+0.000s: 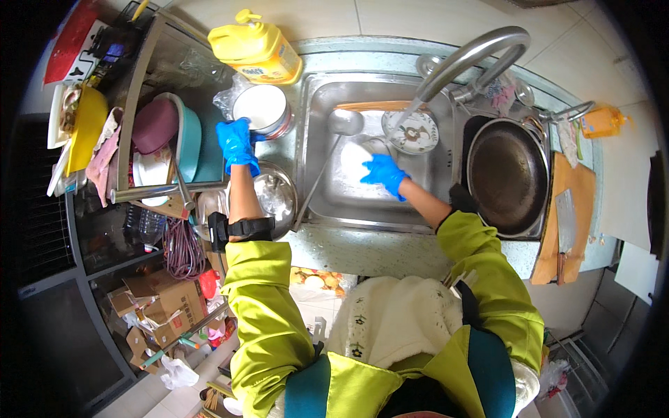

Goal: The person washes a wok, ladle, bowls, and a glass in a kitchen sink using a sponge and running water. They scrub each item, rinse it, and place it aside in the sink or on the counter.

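Observation:
My right hand (385, 175), in a blue glove, is over the sink (327, 188). Its fingers close on the edge of a white bowl (354, 161), which is washed out by glare. Behind the bowl lies a patterned plate (418, 132) beneath the tap. A long-handled metal ladle (346, 122) leans along the sink's left side. Also gloved in blue, my left hand (238, 144) is beside a round white-topped tub (260, 106) on the counter. The fingers there look curled, though whatever they grip is hidden. Below that wrist sits a shiny metal bowl (274, 198).
Chopsticks (376, 106) lie along the sink's back. The curved tap (481, 52) arches over it. To the right are a dark wok (507, 177) and a cleaver (565, 219) on a wooden board (582, 181). A yellow jug (258, 52) and a rack of basins (188, 136) stand left.

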Available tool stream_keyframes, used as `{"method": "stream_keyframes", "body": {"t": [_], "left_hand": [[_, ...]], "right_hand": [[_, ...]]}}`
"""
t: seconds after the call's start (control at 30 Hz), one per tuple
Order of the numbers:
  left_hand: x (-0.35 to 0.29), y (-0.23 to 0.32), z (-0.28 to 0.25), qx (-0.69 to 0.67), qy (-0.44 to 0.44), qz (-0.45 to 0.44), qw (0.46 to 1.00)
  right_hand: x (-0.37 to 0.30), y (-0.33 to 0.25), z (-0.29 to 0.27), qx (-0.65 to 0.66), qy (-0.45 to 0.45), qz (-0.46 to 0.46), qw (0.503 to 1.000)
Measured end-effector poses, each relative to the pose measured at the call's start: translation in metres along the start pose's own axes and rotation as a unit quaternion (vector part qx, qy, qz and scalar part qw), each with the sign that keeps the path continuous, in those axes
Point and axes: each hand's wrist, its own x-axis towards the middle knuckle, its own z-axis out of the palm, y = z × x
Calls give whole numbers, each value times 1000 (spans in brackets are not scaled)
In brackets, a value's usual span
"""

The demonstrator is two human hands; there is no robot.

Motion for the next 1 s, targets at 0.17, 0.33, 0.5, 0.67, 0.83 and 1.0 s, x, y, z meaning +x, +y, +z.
{"method": "stream_keyframes", "body": {"t": [0.17,0.33,0.5,0.67,0.83,1.0], "left_hand": [[-75,27,38,-192,126,322,918],[-176,14,128,123,-211,197,949],[-218,-4,157,-349,-428,-351,756],[-240,-22,169,-408,-312,-235,825],[-215,-23,171,106,-352,275,888],[-187,-12,161,244,-263,459,813]], "right_hand": [[-35,-63,-33,-600,2,-85,795],[-48,-73,-49,-721,72,-193,662],[-72,-63,-54,-561,156,-286,761],[-64,-54,-48,-187,349,-394,830],[-24,-67,-55,-215,250,-219,918],[-12,-86,-60,-548,207,-267,766]]}}
